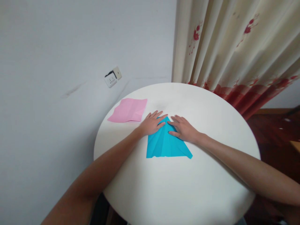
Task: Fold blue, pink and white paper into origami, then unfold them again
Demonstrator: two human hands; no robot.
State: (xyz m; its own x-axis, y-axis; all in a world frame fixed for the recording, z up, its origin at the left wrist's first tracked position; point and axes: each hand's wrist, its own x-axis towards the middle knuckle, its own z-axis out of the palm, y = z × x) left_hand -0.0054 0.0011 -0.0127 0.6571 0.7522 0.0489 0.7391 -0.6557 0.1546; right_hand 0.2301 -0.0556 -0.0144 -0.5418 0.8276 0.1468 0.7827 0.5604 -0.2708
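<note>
A blue folded paper triangle is laid flat near the middle of the round white table. Its upper point is pressed down by the left hand and right hand, fingers flat and outstretched, nothing grasped. Farther left, a creased pink paper is seen, backed by a wall socket and floral curtain.

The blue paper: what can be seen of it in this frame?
The blue paper is a bright turquoise sheet folded into a triangle, its point facing away from the person and its wide base toward them. Crease lines run from the point downward. It lies flat on the round white table, near the middle. The left hand rests flat on its upper left edge, the right hand on its upper right edge, fingertips near the point.
</note>
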